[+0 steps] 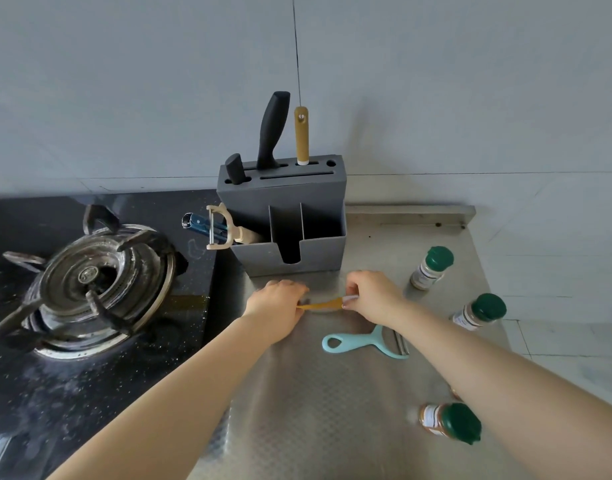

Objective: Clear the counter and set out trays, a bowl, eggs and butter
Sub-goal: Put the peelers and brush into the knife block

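A small utensil with a mustard-yellow handle [321,303] lies level just above the steel counter [308,410], in front of the grey knife block [290,216]. My left hand [278,303] grips its left end, and my right hand [370,294] pinches its right, whitish end. A light-blue peeler [363,342] lies on the counter just below my right wrist. Three green-capped spice jars stand at the right: one far [432,266], one in the middle [479,311], one near [449,422].
The knife block holds black-handled knives [273,129], a yellow-handled tool [301,135], and a beige peeler [225,232] sticking out of its left side. A black gas hob with a burner [90,278] fills the left. Grey wall tiles stand behind.
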